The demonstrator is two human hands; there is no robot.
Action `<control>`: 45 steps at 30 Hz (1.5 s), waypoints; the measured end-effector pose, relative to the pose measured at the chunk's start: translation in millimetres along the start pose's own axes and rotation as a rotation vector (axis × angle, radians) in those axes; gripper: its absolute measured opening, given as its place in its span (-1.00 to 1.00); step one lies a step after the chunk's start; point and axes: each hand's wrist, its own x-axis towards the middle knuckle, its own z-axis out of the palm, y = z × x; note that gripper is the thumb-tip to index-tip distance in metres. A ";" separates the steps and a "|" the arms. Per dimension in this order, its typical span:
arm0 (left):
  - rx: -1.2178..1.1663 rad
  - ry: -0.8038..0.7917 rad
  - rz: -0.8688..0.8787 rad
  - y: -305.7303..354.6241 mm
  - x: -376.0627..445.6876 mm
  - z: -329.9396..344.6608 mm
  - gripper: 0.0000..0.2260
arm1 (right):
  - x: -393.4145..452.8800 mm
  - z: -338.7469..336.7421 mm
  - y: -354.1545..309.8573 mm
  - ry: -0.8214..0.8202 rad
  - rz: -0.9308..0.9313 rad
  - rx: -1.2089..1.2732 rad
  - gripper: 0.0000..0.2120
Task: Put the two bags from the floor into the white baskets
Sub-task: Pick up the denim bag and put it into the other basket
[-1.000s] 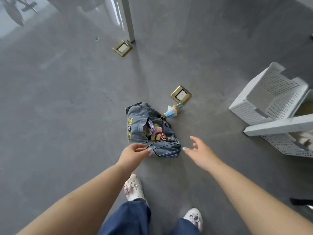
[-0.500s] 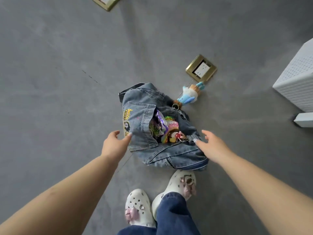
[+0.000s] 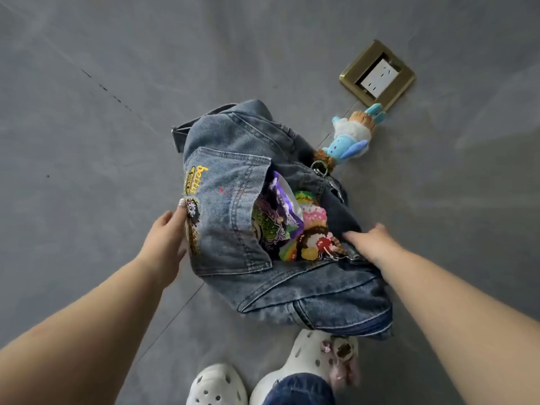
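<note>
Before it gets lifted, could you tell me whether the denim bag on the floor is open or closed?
Open. The denim bag gapes at its top, with colourful snack packets showing inside the opening.

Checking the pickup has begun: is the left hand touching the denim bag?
Touching. The head view shows the left hand with its fingertips pressed on the denim bag at the yellow patch, no gap between them.

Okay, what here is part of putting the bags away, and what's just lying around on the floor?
Part of the job:
denim bag
left hand on its side
right hand at its opening

Just there:
brass floor socket
white clogs
</note>
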 end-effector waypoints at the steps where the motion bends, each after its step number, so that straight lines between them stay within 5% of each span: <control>1: -0.047 -0.072 -0.019 0.4 -2.9 2.2 -0.30 | -1.9 -0.4 -1.3 -0.041 -0.002 0.002 -0.36; 6: -0.142 -0.318 -0.139 12.4 -29.3 28.4 -0.53 | -29.4 -1.3 1.5 -0.047 -0.178 0.247 -0.93; 11: 0.008 -0.291 -0.079 39.8 -75.0 52.9 -0.43 | -71.0 -19.2 2.3 -0.052 -0.278 0.301 -0.86; 17: 0.068 -0.255 0.027 73.0 -142.3 75.7 -0.65 | -132.2 -70.4 19.6 -0.059 -0.296 0.391 -0.81; 26: 0.163 -0.358 0.039 134.0 -262.6 87.1 -0.77 | -211.7 -181.5 48.1 0.372 -0.228 0.406 -0.86; 34: 0.518 -0.117 0.346 173.6 -376.4 136.4 -0.69 | -300.0 -260.4 51.2 0.166 -0.304 0.375 -0.73; 41: 0.673 -0.192 0.547 198.6 -456.2 180.2 -0.68 | -344.6 -331.4 55.4 0.063 -0.313 0.625 -0.96; 45: 0.665 -0.220 0.576 213.4 -462.1 202.5 -0.68 | -346.9 -364.5 50.2 0.122 -0.340 0.625 -0.91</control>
